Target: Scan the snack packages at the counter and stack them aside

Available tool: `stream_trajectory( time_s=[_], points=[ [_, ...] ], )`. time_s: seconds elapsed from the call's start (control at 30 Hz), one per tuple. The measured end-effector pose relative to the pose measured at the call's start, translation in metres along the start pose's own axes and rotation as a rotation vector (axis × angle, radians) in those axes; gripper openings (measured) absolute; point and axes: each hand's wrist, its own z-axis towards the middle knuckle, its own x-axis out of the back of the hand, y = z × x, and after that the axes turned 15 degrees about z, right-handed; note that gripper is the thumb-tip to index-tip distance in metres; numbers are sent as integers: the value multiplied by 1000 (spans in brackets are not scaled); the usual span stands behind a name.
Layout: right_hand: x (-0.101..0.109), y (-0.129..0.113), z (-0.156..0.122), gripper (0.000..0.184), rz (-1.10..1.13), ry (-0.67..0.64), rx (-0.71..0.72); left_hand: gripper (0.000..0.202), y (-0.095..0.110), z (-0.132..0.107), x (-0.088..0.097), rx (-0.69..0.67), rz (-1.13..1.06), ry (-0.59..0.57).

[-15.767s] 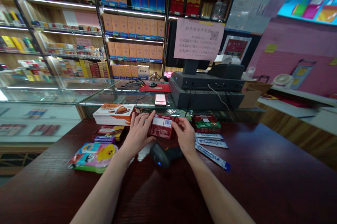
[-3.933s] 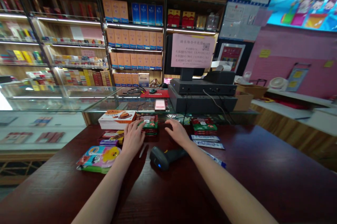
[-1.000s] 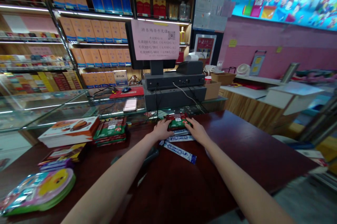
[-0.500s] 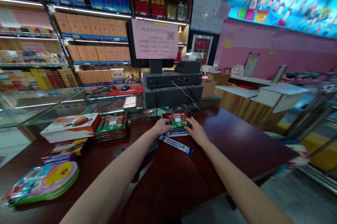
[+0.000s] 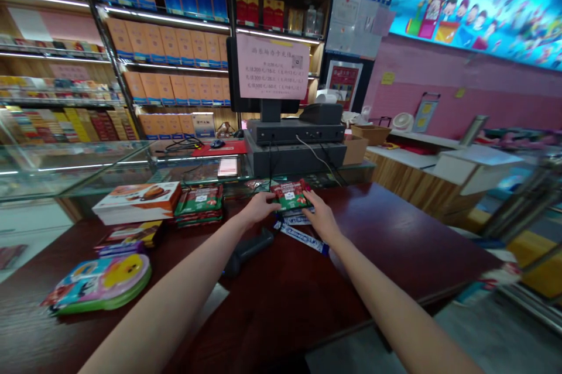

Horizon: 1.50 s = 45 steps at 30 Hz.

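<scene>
My left hand (image 5: 262, 208) and my right hand (image 5: 322, 216) grip a green and red snack packet (image 5: 290, 196) from its two sides, with fingers closed on its edges. Partly under it, close to my right hand, lies a blue and white stick packet (image 5: 297, 219). A second blue and white stick packet (image 5: 304, 238) rests slantwise on the table nearer to me. Left of these, a dark handheld barcode scanner (image 5: 249, 251) lies partly behind my left forearm. Further left stands a stack of similar green and red packets (image 5: 199, 205).
The dark red table (image 5: 281, 298) also bears a white and orange box (image 5: 138, 201), a brown and yellow pack (image 5: 132, 233), a purple pack (image 5: 122, 249) and a colourful duck-pattern pack (image 5: 103, 280). Behind it stand a glass counter (image 5: 193, 175) and a monitor with a pink notice (image 5: 272, 67).
The view has turned slightly left, so things sit further right. Both hands stay on the packet. More of the scanner shows beside my left forearm.
</scene>
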Motion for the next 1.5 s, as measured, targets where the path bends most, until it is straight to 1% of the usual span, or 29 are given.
stream_trajectory(
  time_s=[0.23, 0.47, 0.6, 0.7, 0.8, 0.9, 1.03, 1.13, 1.33, 1.5],
  points=[
    [-32, -20, 12, 61, 20, -54, 65, 28, -18, -25, 39, -21, 32, 56],
    [-66, -40, 22, 62, 64, -83, 111, 47, -39, -40, 73, 29, 100, 163],
    [-82, -51, 24, 62, 92, -95, 124, 43, -48, -53, 90, 28, 141, 223],
    [-93, -61, 25, 64, 115, -111, 149, 40, -54, -64, 100, 24, 164, 262],
    [-104, -70, 25, 64, 130, -119, 161, 44, -62, -73, 104, 26, 176, 307],
    [-113, -76, 23, 62, 136, -119, 152, 48, -73, -80, 104, 29, 173, 343],
    [-123, -82, 20, 62, 151, -112, 154, 49, -86, -88, 103, -20, 173, 406],
    [-126, -86, 19, 62, 145, -127, 167, 49, -93, -95, 103, -60, 214, 454],
    [-132, -88, 15, 66, 130, -181, 223, 55, -105, -107, 101, -90, 338, 505],
    [-133, -89, 9, 69, 104, -160, 305, 63, -116, -114, 96, -204, 490, 611]
  ],
)
